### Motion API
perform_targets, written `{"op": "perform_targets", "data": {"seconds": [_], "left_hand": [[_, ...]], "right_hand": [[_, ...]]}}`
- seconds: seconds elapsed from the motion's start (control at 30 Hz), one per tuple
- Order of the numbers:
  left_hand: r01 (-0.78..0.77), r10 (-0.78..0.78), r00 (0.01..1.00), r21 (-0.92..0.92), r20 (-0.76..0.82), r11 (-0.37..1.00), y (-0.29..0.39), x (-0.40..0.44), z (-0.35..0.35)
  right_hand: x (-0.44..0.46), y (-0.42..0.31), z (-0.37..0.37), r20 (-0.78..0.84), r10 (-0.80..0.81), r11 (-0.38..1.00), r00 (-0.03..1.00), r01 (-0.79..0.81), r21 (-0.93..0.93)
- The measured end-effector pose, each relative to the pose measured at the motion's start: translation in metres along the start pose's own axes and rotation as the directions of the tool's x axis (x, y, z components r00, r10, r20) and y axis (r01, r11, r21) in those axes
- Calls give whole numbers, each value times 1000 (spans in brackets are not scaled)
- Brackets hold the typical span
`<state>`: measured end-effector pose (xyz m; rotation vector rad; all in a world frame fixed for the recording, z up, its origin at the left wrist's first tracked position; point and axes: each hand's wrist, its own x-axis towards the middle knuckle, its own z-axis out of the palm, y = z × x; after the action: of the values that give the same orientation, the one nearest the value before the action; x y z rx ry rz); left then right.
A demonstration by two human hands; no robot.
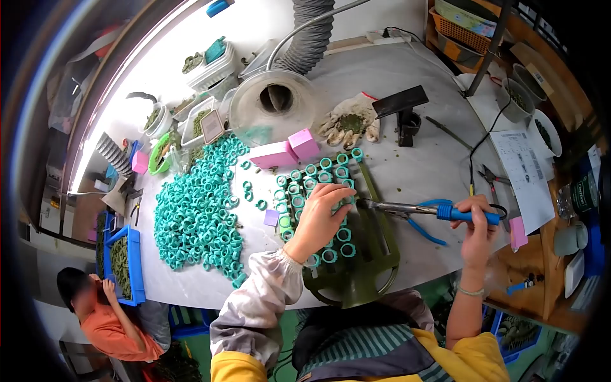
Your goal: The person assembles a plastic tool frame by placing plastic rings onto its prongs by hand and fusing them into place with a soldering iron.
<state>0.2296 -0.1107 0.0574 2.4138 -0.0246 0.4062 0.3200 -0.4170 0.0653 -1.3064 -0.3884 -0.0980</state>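
Note:
My right hand [476, 223] is closed around the blue handle of a soldering iron [407, 209], whose metal shaft points left. The iron's dark tip is close to the fingertips of my left hand [321, 213]. That hand lies over rows of teal rings [329, 256], its fingers pinched at a teal ring [348, 183] at the right side of the rows. My fingers partly hide this ring. Under the rows is a dark green frame [382, 254] with a rounded handle at the front edge.
A large heap of loose teal rings [197, 210] lies to the left. Pink blocks [273, 155], a stained glove [351, 122] and an exhaust hood [273, 114] are behind. Blue-handled pliers [425, 230] lie beneath the iron. A co-worker [114, 318] sits at lower left.

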Motion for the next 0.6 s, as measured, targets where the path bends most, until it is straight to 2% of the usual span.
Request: {"op": "perform_targets", "data": {"seconds": [0.2, 0.3, 0.43, 0.5, 0.53, 0.57, 0.6], "left_hand": [[-18, 18, 999, 15, 43, 1000, -5, 6, 13], [-40, 39, 998, 25, 48, 999, -6, 6, 15], [-73, 73, 996, -11, 54, 997, -7, 6, 6], [14, -15, 1000, -41, -16, 999, -16, 7, -18], [150, -154, 987, -82, -43, 985, -35, 6, -34], [93, -96, 986, -33, -133, 995, -68, 2, -49], [188, -178, 975, 68, -136, 980, -85, -8, -69]], "right_hand": [[-1, 10, 7, 50, -10, 1000, 999, 10, -2], [1, -1, -1, 80, -66, 998, 995, 68, -19], [1, -6, -13, 11, -11, 1000, 1000, 11, 1], [3, -13, -16, 6, 1, 1000, 1000, -1, 11], [3, -15, -16, -14, -6, 1000, 1000, 6, -9], [2, -16, -17, -22, -3, 1000, 1000, 3, -9], [1, -17, -17, -30, -1, 1000, 1000, 1, -9]]}}
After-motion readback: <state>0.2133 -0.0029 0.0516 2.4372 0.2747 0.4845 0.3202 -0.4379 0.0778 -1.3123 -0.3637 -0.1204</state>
